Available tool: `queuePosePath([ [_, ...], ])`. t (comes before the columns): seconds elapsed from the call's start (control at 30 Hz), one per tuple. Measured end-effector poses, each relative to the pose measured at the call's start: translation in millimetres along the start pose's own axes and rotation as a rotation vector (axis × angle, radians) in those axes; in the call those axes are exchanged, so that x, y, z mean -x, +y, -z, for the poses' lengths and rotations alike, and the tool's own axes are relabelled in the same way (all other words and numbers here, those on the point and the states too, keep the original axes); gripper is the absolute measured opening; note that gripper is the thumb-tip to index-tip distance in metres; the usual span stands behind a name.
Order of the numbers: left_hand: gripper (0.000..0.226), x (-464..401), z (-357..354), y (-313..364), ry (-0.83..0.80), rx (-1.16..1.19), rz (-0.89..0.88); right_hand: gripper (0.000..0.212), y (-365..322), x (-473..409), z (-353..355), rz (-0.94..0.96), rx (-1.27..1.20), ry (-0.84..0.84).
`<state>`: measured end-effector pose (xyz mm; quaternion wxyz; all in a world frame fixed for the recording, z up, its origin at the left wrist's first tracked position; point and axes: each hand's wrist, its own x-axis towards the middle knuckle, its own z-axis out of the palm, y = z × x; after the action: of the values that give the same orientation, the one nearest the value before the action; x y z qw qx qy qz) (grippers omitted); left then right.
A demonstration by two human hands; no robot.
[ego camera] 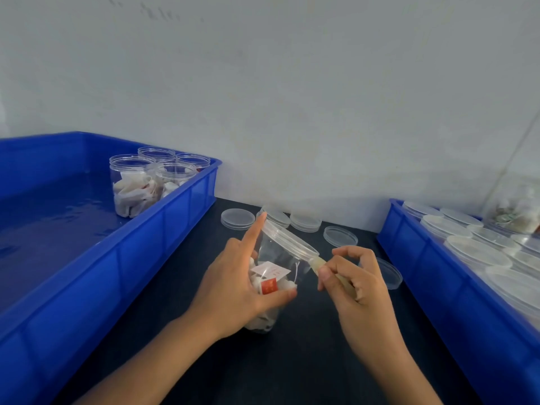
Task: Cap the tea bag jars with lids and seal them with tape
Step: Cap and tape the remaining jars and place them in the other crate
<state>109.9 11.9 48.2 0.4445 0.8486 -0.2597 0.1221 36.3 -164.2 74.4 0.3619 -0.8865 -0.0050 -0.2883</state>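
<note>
1. a clear, round plastic jar (280, 258) with smooth, see-through walls is held tilted over the dark matte table (292, 361), its base low and its capped top leaning away to the right.
2. the jar is closed by a clear, flat, disc-shaped lid (289, 238) with a ridged rim.
3. white, crumpled tea bags (280, 285) with thin strings and paper tags, one of them red, are seen inside the jar.
4. the jar is gripped by the left hand (236, 287): the thumb is pressed across the front wall, the forefinger is stretched straight up against the lid's edge, and the other fingers are hidden behind the jar.
5. a pale, yellowish, translucent strip of tape (318, 263) is pinched between the curled fingers and thumb of the right hand (353, 290), its far end touching the lid's rim.
6. loose clear lids (238, 219), shallow and round, are scattered on the table behind the jar.
7. a glossy blue plastic crate (163, 229) on the left holds four open jars of tea bags (134, 185) in its far corner.
8. a second blue crate (438, 287) on the right is filled with capped clear jars (476, 252).
</note>
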Motion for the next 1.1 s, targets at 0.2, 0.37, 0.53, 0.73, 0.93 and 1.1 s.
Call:
queuePosePath([
  [0.2,0.113,1.4,-0.3,2.7,0.009,-0.122,-0.042,0.038,-3.7,0.9,6.5,0.071,0.175,-0.010],
  [0.37,0.112,2.5,-2.3,5.3,0.005,-0.204,-0.059,0.038,-6.0,2.8,9.5,0.085,0.289,-0.007],
  [0.53,0.114,2.6,-3.1,7.7,-0.003,-0.230,-0.051,0.024,-11.0,4.7,10.1,0.115,0.402,-0.035],
  [0.73,0.115,2.7,-2.0,8.7,-0.013,-0.242,-0.043,0.020,-13.0,4.6,11.0,0.130,0.433,-0.046],
  [0.93,0.115,3.4,-3.5,8.8,-0.008,-0.256,-0.065,0.026,-16.0,4.5,10.6,0.106,0.465,-0.051],
  [1.1,0.116,4.5,-4.6,8.3,0.009,-0.257,-0.085,0.025,-15.8,4.1,10.2,0.085,0.479,-0.054],
])
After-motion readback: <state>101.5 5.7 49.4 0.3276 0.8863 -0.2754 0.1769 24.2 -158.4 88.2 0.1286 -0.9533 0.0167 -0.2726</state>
